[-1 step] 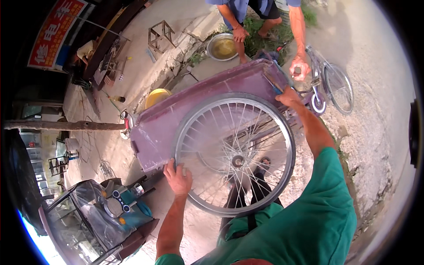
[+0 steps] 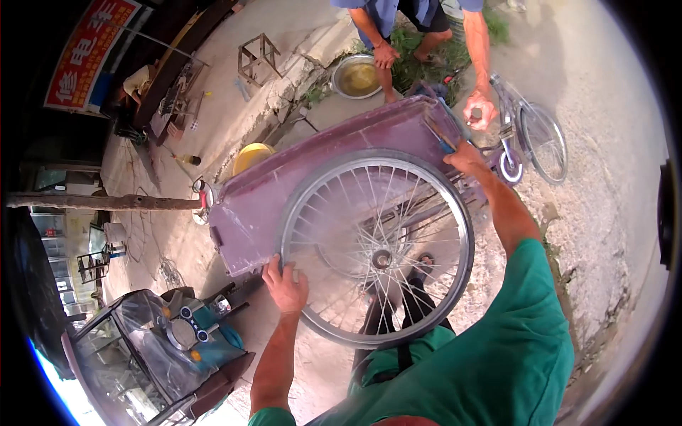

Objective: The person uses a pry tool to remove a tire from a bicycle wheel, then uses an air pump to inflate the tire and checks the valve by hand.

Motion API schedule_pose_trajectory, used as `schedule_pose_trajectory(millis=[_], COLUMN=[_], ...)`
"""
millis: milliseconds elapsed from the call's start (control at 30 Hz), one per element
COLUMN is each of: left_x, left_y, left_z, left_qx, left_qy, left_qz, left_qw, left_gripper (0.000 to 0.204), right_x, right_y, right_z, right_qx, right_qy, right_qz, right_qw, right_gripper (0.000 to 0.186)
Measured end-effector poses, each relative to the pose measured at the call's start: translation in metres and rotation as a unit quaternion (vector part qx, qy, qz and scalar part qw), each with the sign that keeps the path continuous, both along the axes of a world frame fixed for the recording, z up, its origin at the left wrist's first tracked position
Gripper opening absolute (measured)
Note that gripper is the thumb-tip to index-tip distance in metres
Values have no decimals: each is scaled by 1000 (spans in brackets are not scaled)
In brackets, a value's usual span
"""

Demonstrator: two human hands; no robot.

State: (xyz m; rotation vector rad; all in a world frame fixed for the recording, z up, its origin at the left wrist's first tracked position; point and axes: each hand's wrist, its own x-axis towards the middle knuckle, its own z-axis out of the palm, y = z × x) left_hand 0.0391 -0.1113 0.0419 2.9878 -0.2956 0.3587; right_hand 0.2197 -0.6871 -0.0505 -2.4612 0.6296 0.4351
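Note:
A large spoked bicycle wheel (image 2: pixel 465 231) with a grey rim and dark tyre leans in front of me, its lower edge against my green clothing. My left hand (image 2: pixel 286 285) grips its left edge, fingers and thumb bent at the tyre. Beyond the wheel's upper right, my right hand (image 2: pixel 465 157) is closed round a blue-handled tool (image 2: pixel 446 145) with a slim shaft; the tool's exact kind is unclear. That shaft points at the side of the purple metal cart (image 2: pixel 249 234), which stands just behind the wheel.
Across the cart a co-worker in blue holds out a closed hand (image 2: pixel 481 111). A metal basin (image 2: pixel 356 77) and yellow basin (image 2: pixel 252 157) stand beyond. Bicycle parts with a wheel (image 2: pixel 543 142) are at right, a covered vehicle (image 2: pixel 153 348) lower left, a wooden pole (image 2: pixel 106 201) at left.

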Motion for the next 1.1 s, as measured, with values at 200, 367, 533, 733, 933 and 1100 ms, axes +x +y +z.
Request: schedule_pose_trajectory(millis=[200, 367, 533, 733, 933, 1100], left_x=[11, 10, 2, 9, -44, -141], left_y=[4, 4, 16, 24, 11, -47], left_z=[1, 6, 6, 9, 17, -13], left_qx=[-19, -35, -25, -35, -253, -681], left_qy=[10, -9, 2, 18, 81, 450], left_qz=[-19, -49, -48, -43, -82, 25], left_qw=[1000, 998, 999, 998, 961, 578], left_gripper=[31, 34, 36, 37, 43, 55], right_x=[-44, -102, -194, -271, -328, -370], right_y=[-30, -49, 18, 184, 291, 359], right_z=[13, 33, 68, 121, 148, 149], right_qx=[57, 189, 368, 567, 492, 424], right_qy=[-83, -16, -129, -173, -135, -102], right_qz=[1, -37, -141, -226, -127, 24], right_qw=[995, 981, 910, 773, 851, 900], right_gripper=[58, 51, 52, 44, 55, 69])
